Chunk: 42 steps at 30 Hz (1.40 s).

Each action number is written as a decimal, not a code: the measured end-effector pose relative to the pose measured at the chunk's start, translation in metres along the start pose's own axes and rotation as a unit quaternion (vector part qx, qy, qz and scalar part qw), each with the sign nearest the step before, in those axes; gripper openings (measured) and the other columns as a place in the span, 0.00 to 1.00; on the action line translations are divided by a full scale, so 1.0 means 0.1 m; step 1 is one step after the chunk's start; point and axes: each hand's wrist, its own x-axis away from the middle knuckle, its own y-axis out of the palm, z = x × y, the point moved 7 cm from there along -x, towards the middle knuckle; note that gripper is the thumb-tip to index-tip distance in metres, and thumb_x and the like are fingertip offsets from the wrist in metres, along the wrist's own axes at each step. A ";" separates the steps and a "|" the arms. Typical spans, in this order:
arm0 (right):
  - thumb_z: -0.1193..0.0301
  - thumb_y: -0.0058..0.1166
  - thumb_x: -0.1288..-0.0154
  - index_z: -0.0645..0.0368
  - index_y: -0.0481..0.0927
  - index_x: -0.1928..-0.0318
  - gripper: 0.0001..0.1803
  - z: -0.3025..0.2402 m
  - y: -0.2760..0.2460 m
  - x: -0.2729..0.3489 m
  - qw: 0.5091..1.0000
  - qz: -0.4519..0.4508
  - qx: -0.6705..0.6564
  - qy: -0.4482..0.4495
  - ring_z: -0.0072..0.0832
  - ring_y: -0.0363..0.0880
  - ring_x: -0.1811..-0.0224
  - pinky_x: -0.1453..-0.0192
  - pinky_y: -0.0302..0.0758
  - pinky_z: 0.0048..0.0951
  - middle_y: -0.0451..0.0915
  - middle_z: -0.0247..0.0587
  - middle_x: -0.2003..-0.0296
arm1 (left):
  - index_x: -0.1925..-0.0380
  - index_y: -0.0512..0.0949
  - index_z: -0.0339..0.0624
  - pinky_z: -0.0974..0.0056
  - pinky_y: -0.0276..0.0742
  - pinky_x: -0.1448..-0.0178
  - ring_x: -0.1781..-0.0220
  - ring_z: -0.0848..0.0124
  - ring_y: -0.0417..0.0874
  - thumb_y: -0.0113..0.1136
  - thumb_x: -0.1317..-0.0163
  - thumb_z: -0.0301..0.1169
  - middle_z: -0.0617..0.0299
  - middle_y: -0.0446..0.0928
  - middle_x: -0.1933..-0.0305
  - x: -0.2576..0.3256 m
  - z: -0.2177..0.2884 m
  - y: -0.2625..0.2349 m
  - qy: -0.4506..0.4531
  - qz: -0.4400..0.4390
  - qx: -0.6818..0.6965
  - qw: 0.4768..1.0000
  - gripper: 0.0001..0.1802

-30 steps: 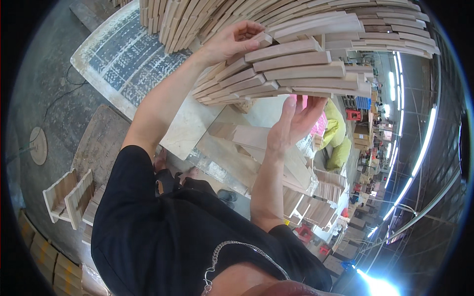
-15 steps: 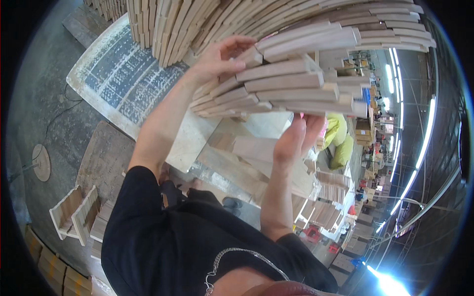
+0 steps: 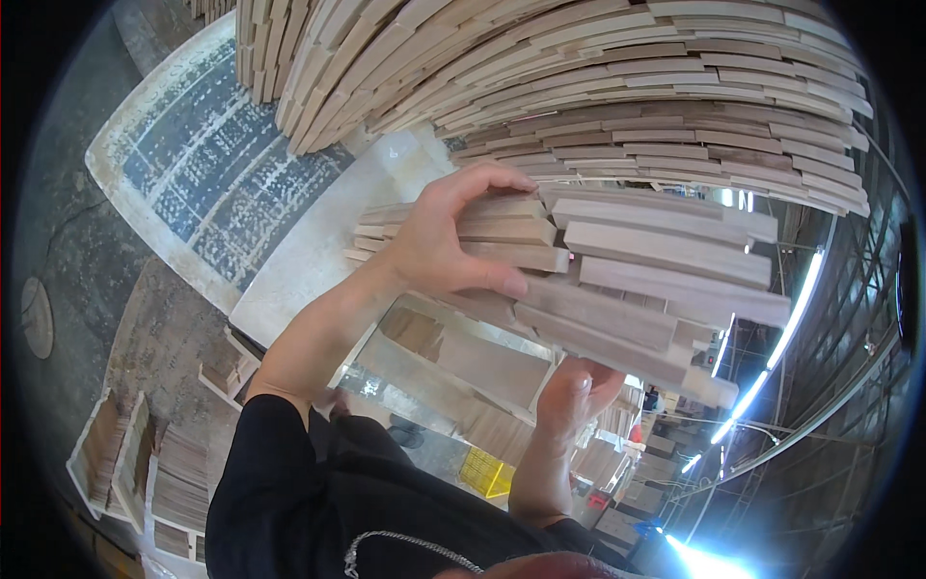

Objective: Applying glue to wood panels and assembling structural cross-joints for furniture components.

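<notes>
A bundle of pale wooden strips (image 3: pixel 666 280) stands in front of me, its ends stepped and uneven. My left hand (image 3: pixel 458 236) spans it, thumb on the near strips and fingers curled over the far side. Shorter strip ends (image 3: pixel 511 232) show between that thumb and fingers. Against the near, lower side of the bundle is my right hand (image 3: pixel 577 394), its fingers partly hidden behind the strips. Beyond the bundle rises a long, high stack of similar wooden strips (image 3: pixel 598 87), laid in many layers.
A worn blue-and-white board (image 3: pixel 231 183) lies at the left. Wooden frames (image 3: pixel 111 463) stand on the floor at the lower left. A yellow crate (image 3: pixel 485 472) and a table with wooden boards (image 3: pixel 482 372) are below the bundle. Bright strip lights (image 3: pixel 772 376) run along the right.
The view has shifted, and the tall stack fills more of it. The bundle now slopes down to the right. My left hand has moved across it with a wider grip; my right stays beneath.
</notes>
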 end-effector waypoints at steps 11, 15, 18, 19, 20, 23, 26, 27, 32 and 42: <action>0.58 0.77 0.43 0.65 0.64 0.30 0.48 -0.01 0.00 0.12 0.996 0.042 0.035 0.071 0.37 0.72 0.35 0.28 0.67 0.44 0.73 0.46 0.37 | 0.41 0.76 0.29 0.55 0.74 0.36 0.38 0.54 0.79 0.89 0.72 0.52 0.46 0.78 0.41 0.11 0.30 0.01 0.160 0.057 -0.168 0.971 0.58; 0.57 0.78 0.45 0.67 0.63 0.30 0.50 -0.04 0.07 0.08 0.997 0.037 0.039 0.053 0.37 0.72 0.34 0.27 0.67 0.44 0.73 0.47 0.37 | 0.38 0.74 0.28 0.54 0.74 0.36 0.39 0.52 0.79 0.86 0.71 0.59 0.46 0.78 0.43 0.08 0.30 0.03 0.135 0.047 -0.170 0.975 0.62; 0.54 0.79 0.48 0.68 0.62 0.29 0.54 -0.05 0.10 0.02 0.997 0.020 0.049 0.055 0.38 0.70 0.32 0.26 0.64 0.44 0.72 0.47 0.36 | 0.36 0.73 0.30 0.54 0.73 0.36 0.40 0.53 0.78 0.79 0.68 0.69 0.44 0.76 0.40 0.05 0.28 0.02 0.137 0.022 -0.212 0.967 0.65; 0.54 0.79 0.48 0.68 0.62 0.29 0.54 -0.05 0.03 -0.02 0.997 0.038 0.047 0.051 0.38 0.70 0.32 0.26 0.64 0.44 0.72 0.47 0.36 | 0.34 0.73 0.32 0.54 0.71 0.35 0.36 0.51 0.75 0.79 0.67 0.66 0.44 0.74 0.37 0.00 0.29 0.04 0.147 0.021 -0.204 0.968 0.64; 0.53 0.79 0.48 0.68 0.62 0.29 0.55 -0.03 0.03 -0.04 0.999 0.011 0.041 0.035 0.38 0.69 0.31 0.25 0.63 0.44 0.71 0.47 0.35 | 0.33 0.72 0.34 0.54 0.70 0.33 0.33 0.49 0.73 0.79 0.65 0.64 0.43 0.72 0.35 -0.02 0.32 0.03 0.156 0.020 -0.197 0.968 0.62; 0.52 0.79 0.49 0.68 0.59 0.28 0.58 -0.10 0.02 -0.22 1.000 0.006 -0.019 -0.018 0.37 0.67 0.29 0.24 0.62 0.43 0.70 0.47 0.34 | 0.33 0.71 0.33 0.54 0.70 0.34 0.32 0.51 0.71 0.71 0.59 0.72 0.42 0.69 0.32 -0.05 0.24 0.05 0.155 0.004 -0.181 0.971 0.63; 0.49 0.79 0.50 0.66 0.56 0.26 0.61 -0.21 0.01 -0.48 0.991 0.039 -0.103 -0.082 0.37 0.67 0.30 0.25 0.63 0.42 0.69 0.45 0.35 | 0.34 0.71 0.31 0.55 0.71 0.37 0.37 0.53 0.74 0.67 0.57 0.75 0.42 0.70 0.33 -0.07 0.15 0.09 0.142 0.003 -0.190 0.972 0.63; 0.47 0.79 0.50 0.65 0.54 0.26 0.62 -0.27 -0.01 -0.56 0.984 0.052 -0.132 -0.109 0.36 0.67 0.31 0.25 0.63 0.42 0.69 0.44 0.36 | 0.34 0.71 0.31 0.55 0.71 0.38 0.39 0.53 0.74 0.66 0.57 0.76 0.42 0.70 0.35 -0.07 0.18 0.13 0.161 0.016 -0.227 0.960 0.64; 0.49 0.87 0.65 0.64 0.49 0.25 0.74 -0.18 0.10 -0.71 0.996 0.041 -0.028 -0.081 0.38 0.67 0.31 0.25 0.64 0.42 0.64 0.45 0.34 | 0.34 0.70 0.28 0.54 0.72 0.42 0.46 0.55 0.75 0.63 0.57 0.78 0.44 0.72 0.41 0.00 0.20 0.20 0.200 0.050 -0.274 0.940 0.66; 0.48 0.84 0.59 0.62 0.46 0.22 0.74 -0.11 0.20 -0.44 0.998 -0.006 -0.019 -0.054 0.39 0.61 0.26 0.23 0.60 0.44 0.60 0.49 0.30 | 0.32 0.67 0.31 0.55 0.71 0.41 0.46 0.55 0.74 0.65 0.53 0.70 0.42 0.70 0.36 0.06 0.34 0.10 0.184 0.025 -0.305 0.934 0.61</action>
